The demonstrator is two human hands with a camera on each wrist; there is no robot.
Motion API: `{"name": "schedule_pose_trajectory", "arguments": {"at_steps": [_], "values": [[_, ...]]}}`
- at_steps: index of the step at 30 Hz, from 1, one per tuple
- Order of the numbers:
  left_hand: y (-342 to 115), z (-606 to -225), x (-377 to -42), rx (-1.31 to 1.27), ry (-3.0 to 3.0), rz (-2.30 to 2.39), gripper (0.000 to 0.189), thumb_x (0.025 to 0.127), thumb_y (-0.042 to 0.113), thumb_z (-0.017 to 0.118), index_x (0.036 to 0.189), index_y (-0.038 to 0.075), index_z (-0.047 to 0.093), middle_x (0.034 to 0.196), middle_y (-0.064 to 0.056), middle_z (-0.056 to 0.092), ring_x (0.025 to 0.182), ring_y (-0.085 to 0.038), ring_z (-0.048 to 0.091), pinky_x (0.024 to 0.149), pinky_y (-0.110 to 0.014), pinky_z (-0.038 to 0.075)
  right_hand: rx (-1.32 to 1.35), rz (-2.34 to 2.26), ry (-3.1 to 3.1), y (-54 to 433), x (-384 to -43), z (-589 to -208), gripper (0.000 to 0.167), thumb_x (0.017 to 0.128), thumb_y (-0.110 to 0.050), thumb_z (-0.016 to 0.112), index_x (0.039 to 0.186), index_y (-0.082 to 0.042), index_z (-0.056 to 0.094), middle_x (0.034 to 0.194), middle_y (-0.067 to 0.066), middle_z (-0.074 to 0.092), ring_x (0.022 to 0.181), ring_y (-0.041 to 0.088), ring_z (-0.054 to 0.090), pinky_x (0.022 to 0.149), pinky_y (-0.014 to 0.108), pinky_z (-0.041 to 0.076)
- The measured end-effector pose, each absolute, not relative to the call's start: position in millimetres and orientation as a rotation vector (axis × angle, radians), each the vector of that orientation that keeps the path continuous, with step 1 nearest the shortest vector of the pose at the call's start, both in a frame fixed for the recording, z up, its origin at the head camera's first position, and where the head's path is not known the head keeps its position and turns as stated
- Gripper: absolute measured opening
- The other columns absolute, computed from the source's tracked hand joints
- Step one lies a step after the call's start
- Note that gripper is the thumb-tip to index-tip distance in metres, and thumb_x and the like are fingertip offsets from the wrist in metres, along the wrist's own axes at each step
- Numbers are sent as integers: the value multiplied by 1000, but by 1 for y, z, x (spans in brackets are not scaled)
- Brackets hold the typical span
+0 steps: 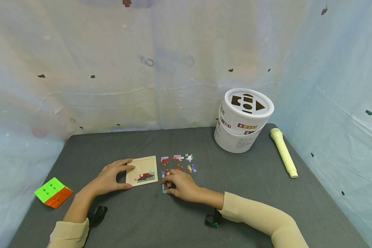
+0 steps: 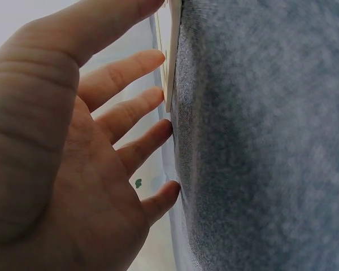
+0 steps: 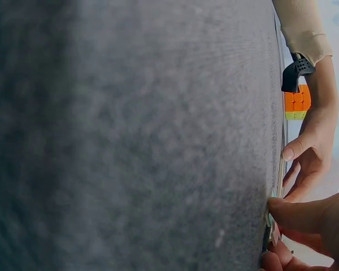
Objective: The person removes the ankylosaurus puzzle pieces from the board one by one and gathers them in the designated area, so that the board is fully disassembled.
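Observation:
A square wooden puzzle tray (image 1: pixel 139 165) lies on the grey cloth with one picture piece (image 1: pixel 146 176) in its lower right corner. My left hand (image 1: pixel 113 175) rests at the tray's left side, fairly straight fingers on its upper part and thumb at the lower left corner. In the left wrist view, the left hand's fingers (image 2: pixel 124 121) are spread, some touching the tray edge. My right hand (image 1: pixel 183 186) pinches a puzzle piece (image 1: pixel 165 188) just right of the tray. Thumb and fingers partly hide that piece (image 3: pixel 275 232) in the right wrist view.
Several loose puzzle pieces (image 1: pixel 177 158) lie in rows beyond the right hand. A Rubik's cube (image 1: pixel 53 193) sits at the left. A white lidded bucket (image 1: pixel 244 120) with shaped holes stands at the back right, near a pale yellow stick (image 1: pixel 284 153). Pale curtains surround the table (image 1: pixel 251 179).

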State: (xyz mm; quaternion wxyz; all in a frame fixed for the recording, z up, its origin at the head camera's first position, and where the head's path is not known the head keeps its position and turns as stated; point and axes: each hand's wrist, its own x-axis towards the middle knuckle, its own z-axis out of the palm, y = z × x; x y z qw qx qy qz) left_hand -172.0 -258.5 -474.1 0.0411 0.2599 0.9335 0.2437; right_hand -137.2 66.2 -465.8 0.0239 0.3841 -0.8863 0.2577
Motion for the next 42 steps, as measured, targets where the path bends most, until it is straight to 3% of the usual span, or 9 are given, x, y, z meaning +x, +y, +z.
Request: {"name": "schedule_pose_trajectory", "arguments": {"at_steps": [7,18,42], "values": [[-258,-474,-172,809,2870,742,77,77,46,85,138,7,60,152,-23,40,138,-49,33,102,-75,20,1079,900,-2833,65,-138,-467,39,79,-16,86,111,-9,66,91,0,60,80,9,53,68,18,43],[-258,-472,-171,844,2882,740,77,77,49,83,138,8,60,152,-23,41,137,-49,35,100,-76,22,1127,873,-2806,67,-139,-468,22,78,-16,87,92,-11,71,87,-1,61,81,9,55,70,17,45],[-258,-473,-171,843,2873,745,77,78,48,83,139,8,60,152,-23,40,138,-49,34,101,-75,21,1219,859,-2886,66,-145,-453,9,83,-11,82,91,-11,77,88,-1,65,78,10,58,66,17,42]]}}
